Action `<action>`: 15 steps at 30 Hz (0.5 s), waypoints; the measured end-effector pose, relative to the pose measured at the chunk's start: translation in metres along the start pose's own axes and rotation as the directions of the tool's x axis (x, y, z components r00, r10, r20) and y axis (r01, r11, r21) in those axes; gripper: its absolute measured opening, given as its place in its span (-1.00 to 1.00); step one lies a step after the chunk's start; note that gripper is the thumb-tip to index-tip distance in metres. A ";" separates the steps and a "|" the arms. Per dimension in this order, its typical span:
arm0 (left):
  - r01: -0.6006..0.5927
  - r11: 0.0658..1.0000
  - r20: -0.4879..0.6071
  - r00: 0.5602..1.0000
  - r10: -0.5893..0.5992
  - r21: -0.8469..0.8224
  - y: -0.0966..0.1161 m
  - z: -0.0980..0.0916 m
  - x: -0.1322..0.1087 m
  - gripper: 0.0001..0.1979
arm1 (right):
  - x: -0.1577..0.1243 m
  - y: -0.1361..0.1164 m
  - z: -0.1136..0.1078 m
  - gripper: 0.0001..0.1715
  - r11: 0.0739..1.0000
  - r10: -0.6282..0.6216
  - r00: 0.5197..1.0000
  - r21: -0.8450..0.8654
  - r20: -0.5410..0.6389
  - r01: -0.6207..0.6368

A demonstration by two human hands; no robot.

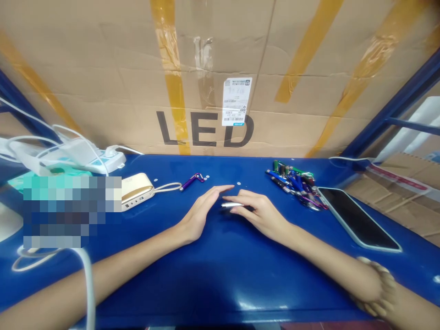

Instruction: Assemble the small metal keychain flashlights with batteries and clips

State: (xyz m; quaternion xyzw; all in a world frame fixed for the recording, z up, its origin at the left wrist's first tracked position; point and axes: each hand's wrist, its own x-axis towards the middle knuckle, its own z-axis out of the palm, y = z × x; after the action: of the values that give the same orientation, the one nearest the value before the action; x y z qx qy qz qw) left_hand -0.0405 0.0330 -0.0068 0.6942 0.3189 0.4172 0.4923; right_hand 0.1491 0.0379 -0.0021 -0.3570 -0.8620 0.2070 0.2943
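Note:
My right hand pinches a small silver tube between thumb and fingers, above the middle of the blue tabletop. Facing it, my left hand has its fingers stretched out together and holds nothing; its fingertips are just left of the tube, apart from it. Beyond the left hand lies a small purple tube with a carabiner clip. A pile of similar small tubes in blue, green, black and purple lies to the right of my right hand.
A phone lies at the right beside the pile. On the left are a cream power bank with a strap, a power strip and white cables. A large cardboard box marked LED closes off the back.

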 end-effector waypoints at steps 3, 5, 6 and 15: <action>0.021 0.997 -0.007 1.000 -0.021 -0.080 -0.007 0.000 0.002 -0.53 | 0.003 0.004 0.001 -0.68 0.999 0.018 1.000 0.041 0.005 -0.018; 0.014 0.994 0.000 1.000 -0.014 -0.111 -0.010 -0.001 0.003 -0.52 | 0.003 0.004 0.002 -0.70 0.996 0.032 0.999 0.086 0.019 -0.034; 0.013 0.993 -0.002 1.000 -0.013 -0.117 -0.011 -0.002 0.003 -0.51 | 0.003 0.003 0.003 -0.71 0.993 0.043 0.999 0.111 0.020 -0.045; 0.027 0.992 -0.059 0.998 -0.035 -0.126 -0.010 -0.003 0.002 -0.52 | 0.002 0.002 0.004 -0.74 0.980 0.101 0.994 0.176 -0.034 -0.093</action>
State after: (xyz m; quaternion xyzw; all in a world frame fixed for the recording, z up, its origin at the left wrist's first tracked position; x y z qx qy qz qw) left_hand -0.0421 0.0394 -0.0157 0.6441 0.3176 0.4495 0.5313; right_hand 0.1458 0.0402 -0.0054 -0.3759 -0.8157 0.2880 0.3324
